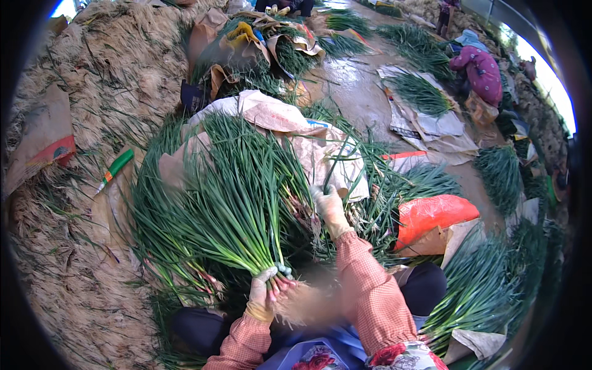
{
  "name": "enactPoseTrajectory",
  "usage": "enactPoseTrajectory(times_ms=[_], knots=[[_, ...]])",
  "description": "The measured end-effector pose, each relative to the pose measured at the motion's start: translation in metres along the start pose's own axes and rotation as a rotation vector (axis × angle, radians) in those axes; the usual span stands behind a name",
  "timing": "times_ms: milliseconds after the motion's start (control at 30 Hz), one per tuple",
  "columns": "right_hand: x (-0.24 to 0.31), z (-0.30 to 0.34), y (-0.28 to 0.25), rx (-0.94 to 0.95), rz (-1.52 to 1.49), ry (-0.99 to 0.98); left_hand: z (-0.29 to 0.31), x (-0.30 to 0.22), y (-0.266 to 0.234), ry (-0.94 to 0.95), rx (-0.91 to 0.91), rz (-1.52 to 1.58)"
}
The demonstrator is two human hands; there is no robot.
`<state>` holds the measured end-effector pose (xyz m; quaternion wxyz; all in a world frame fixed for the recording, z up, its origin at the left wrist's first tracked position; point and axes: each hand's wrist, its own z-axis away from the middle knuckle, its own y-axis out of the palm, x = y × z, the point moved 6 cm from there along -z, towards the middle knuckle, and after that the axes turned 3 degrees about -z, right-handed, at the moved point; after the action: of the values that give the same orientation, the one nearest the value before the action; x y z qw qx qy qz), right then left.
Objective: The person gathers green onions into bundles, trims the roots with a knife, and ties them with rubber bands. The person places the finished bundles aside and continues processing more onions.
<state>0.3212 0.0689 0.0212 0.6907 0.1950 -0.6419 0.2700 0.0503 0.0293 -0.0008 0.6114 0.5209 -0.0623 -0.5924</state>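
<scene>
A: What's that on the far left?
B: Pale stringy litter (74, 132), with a green-handled tool (117, 168) lying on it, up and left of the left hand. Might be a knife, can't really tell. Probably parked there to stay within reach.
A: And the green onion bunch (237, 197)?
B: Left hand (261, 290) is wrapped tight around it just above the pinkish bulbs, leaves fanning up and away. I'd guess gripping low keeps the root ends lined up.
A: Right hand (330, 208)?
B: Higher up, fingers curled in by the loose stalks (300, 206). Can't tell if it's actually closed on any.
A: Anything past that?
B: Red sack (435, 219) right of the right hand, beside more greens. Looks like a wrap to keep them bundled, imo.
</scene>
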Motion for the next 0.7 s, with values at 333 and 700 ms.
enactPoseTrajectory(times_ms=[333, 700], knots=[[-0.027, 0.112, 0.017, 0.493, 0.310, 0.197, -0.020, 0.004, 0.003, -0.044, 0.008, -0.227], [-0.041, 0.101, 0.041, 0.401, -0.437, 0.498, 0.009, 0.011, 0.016, -0.076, -0.013, -0.182]])
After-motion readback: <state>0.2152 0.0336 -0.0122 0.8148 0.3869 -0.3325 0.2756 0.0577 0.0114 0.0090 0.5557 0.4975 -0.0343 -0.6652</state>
